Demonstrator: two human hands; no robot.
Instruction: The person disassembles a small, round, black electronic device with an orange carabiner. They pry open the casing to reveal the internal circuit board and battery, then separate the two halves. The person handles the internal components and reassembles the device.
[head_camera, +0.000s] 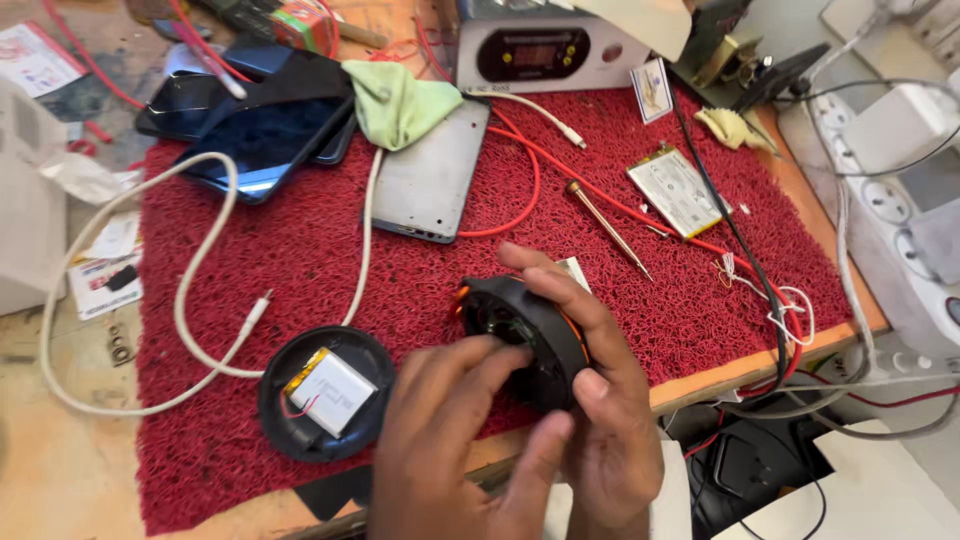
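Head view: our right hand (600, 400) grips the round black housing (530, 335) past the mat's front edge (700, 385), our left hand's (450, 440) fingers pinching inside. We judge a slip could drop it off the bench — or tear its orange wiring

A rough, looped red mat (300, 260) covers the worn wooden table (60, 470), carrying a matt black plastic round shell (528, 335), glossy glass-faced phones (265, 135), a dull grey metal plate (432, 175) and soft green cloth (400, 100).
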